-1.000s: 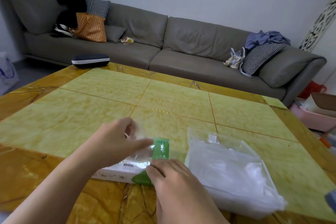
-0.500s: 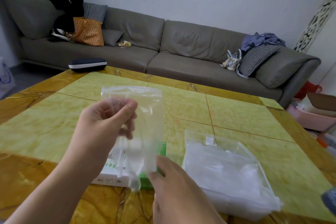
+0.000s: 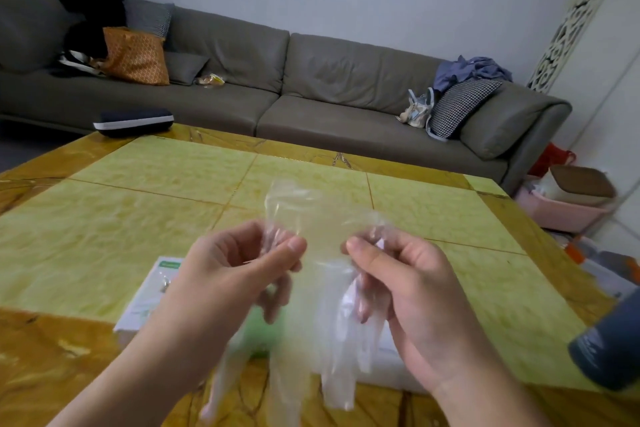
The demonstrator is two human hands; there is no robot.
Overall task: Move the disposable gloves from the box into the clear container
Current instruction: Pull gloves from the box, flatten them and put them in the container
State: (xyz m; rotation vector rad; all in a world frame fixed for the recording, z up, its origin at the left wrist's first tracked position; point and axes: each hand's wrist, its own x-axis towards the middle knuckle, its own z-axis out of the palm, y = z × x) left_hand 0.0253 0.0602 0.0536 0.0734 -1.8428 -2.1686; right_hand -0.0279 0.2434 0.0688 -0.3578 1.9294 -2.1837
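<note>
A thin clear disposable glove (image 3: 322,229) hangs in the air above the table, stretched between both hands. My left hand (image 3: 239,274) pinches its left edge between thumb and fingers. My right hand (image 3: 408,288) grips the right edge, and the glove's fingers dangle below. The white and green glove box (image 3: 149,298) lies on the table under my left forearm, partly hidden. The clear container (image 3: 388,364), with white plastic inside, sits below my right hand and is mostly covered by it.
The yellow and amber marble table (image 3: 138,218) stretches ahead. A dark case (image 3: 133,121) lies at its far left corner. A dark grey cylinder (image 3: 609,340) pokes in at the right edge. A grey sofa (image 3: 311,97) with bags and cushions stands behind.
The glove was pulled out of the box by my left hand and lifted. My right hand left the box and now grips the glove's other edge, spreading it between both hands.
</note>
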